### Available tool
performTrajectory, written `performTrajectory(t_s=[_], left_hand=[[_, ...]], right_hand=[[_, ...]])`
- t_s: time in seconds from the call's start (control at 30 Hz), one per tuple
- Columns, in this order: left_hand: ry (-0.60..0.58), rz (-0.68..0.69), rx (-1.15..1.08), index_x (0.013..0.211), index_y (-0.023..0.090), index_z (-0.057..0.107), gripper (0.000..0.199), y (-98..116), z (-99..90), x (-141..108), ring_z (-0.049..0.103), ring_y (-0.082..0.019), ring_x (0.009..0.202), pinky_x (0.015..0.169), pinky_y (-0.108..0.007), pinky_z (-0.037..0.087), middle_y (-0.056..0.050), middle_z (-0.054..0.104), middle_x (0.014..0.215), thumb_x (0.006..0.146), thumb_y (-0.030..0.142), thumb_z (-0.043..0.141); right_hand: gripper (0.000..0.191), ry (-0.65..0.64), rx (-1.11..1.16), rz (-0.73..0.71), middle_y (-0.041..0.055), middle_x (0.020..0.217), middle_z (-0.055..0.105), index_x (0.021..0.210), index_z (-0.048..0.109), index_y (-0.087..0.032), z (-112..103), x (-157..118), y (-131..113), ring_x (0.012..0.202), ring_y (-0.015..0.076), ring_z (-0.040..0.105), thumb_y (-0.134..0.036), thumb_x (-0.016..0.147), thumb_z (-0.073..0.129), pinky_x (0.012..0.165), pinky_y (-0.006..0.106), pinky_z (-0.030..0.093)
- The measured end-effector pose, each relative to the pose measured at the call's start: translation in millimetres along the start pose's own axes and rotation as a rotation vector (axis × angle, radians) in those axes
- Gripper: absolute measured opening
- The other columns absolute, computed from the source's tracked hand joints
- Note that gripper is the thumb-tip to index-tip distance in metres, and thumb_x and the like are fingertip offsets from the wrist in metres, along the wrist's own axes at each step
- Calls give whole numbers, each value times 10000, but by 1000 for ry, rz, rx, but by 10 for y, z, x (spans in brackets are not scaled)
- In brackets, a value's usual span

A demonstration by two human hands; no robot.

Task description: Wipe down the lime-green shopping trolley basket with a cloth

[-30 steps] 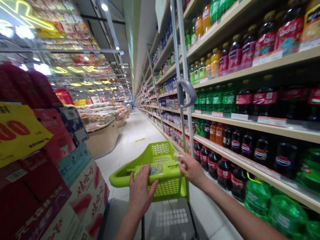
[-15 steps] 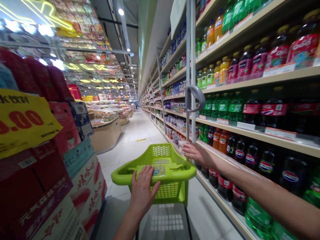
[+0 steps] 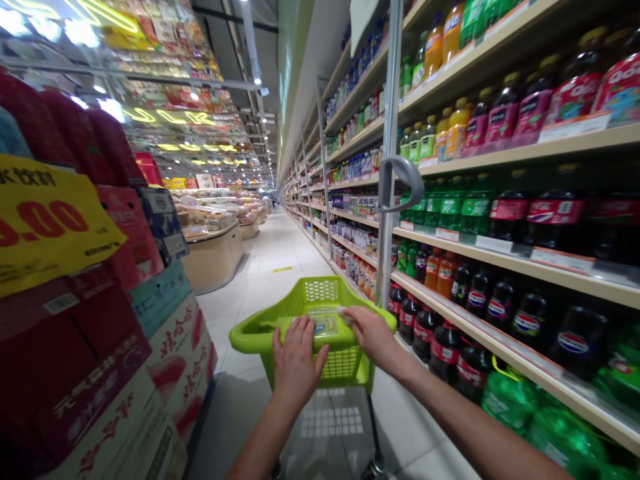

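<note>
A green shopping cart (image 3: 250, 339) stands in front of me, its basket pierced with holes. My left hand (image 3: 299, 360) lies on the cart's near rim with its fingers spread, beside a clear label holder (image 3: 326, 325). At the right part of the rim, my right hand (image 3: 369, 333) rests with its fingers bent together around a small white item (image 3: 345, 315), which looks like crumpled tissue. What exactly the item is cannot be made out. The floor shows through the cart's holes.
Shelves of drink bottles (image 3: 500, 247) line the right side, with a grey hooked fitting (image 3: 400, 183) on a metal post. Stacked drink cartons (image 3: 170, 347) and a yellow price sign (image 3: 55, 223) stand close on the left. A round display counter (image 3: 215, 257) is farther along the aisle (image 3: 275, 240).
My right hand has come left and down from beside the shelves onto the cart's rim, with the white item. My left hand stays on the rim. The shelf post appears slightly farther right.
</note>
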State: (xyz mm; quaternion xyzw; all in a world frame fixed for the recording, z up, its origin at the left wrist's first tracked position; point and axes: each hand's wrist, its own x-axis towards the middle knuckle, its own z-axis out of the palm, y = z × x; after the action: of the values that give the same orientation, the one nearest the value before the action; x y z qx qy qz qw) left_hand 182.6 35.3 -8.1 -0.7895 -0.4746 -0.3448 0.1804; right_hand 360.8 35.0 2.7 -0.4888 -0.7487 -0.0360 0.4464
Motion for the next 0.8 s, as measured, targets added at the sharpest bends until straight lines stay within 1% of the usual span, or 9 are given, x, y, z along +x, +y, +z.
performTrajectory(t_s=[0.1, 0.17, 0.3, 0.37, 0.47, 0.53, 0.6, 0.67, 0.8], left_hand=[[-9, -2, 10, 1151, 186, 496, 399, -17, -15, -4, 459, -285, 1143, 977, -539, 237, -113, 538, 1226, 781, 334, 491], [-29, 20, 4, 1158, 188, 490, 404, -74, -35, -21, 454, -277, 1150, 978, -525, 255, -106, 530, 1236, 788, 351, 485], [-16, 26, 3, 1172, 149, 485, 428, -175, -38, -73, 428, -268, 1178, 989, -478, 284, -124, 507, 1257, 805, 368, 463], [11, 2, 21, 1174, 133, 488, 424, -150, -6, -82, 424, -275, 1180, 991, -483, 283, -133, 511, 1250, 808, 346, 454], [27, -8, 47, 1174, 135, 494, 419, -41, 49, -66, 436, -285, 1168, 981, -494, 290, -133, 524, 1237, 807, 334, 453], [17, 22, 54, 1178, 135, 492, 418, -2, 59, -61, 440, -283, 1167, 977, -481, 300, -131, 525, 1236, 803, 316, 455], [-2, 65, 60, 1192, 136, 480, 426, -45, 40, -80, 436, -276, 1174, 979, -468, 304, -125, 516, 1249, 803, 309, 453], [2, 74, 76, 1207, 137, 463, 433, -159, 5, -119, 433, -269, 1179, 979, -464, 304, -122, 510, 1256, 816, 320, 438], [35, 29, 110, 1195, 122, 470, 415, -341, -26, -192, 446, -263, 1167, 983, -466, 293, -126, 533, 1229, 839, 321, 397]], right_hand=[[419, 110, 33, -148, 70, 1134, 594, 1131, 537, -206, 141, -88, -229, 1080, 190, 519, -63, 763, 397, 943, 407, 415], [426, 155, -5, -206, 74, 1167, 571, 1154, 523, -206, 72, -144, -159, 1127, 197, 480, -76, 773, 387, 967, 428, 390], [375, 267, -122, -18, 76, 1142, 577, 1105, 560, -205, -226, -258, 301, 1091, 209, 502, -113, 790, 380, 958, 448, 397], [364, 336, -135, 86, 75, 1143, 573, 1105, 558, -205, -245, -280, 375, 1090, 204, 505, -133, 806, 362, 961, 440, 399], [437, 355, -86, -17, 67, 1186, 552, 1196, 485, -206, -1, -251, 84, 1139, 182, 468, -95, 804, 326, 982, 412, 383], [497, 291, -44, -184, 58, 1214, 538, 1257, 419, -209, 212, -202, -201, 1171, 168, 437, -68, 790, 322, 1003, 401, 358], [514, 246, -52, -246, 64, 1231, 526, 1277, 392, -200, 323, -159, -351, 1180, 180, 426, -74, 781, 348, 1007, 423, 336], [485, 246, -117, -172, 81, 1234, 521, 1251, 423, -192, 286, -148, -277, 1160, 212, 443, -103, 776, 387, 995, 475, 319], [363, 346, -203, 30, 112, 1184, 542, 1110, 538, -175, 35, -181, 167, 1121, 242, 468, -144, 768, 421, 957, 492, 346]])
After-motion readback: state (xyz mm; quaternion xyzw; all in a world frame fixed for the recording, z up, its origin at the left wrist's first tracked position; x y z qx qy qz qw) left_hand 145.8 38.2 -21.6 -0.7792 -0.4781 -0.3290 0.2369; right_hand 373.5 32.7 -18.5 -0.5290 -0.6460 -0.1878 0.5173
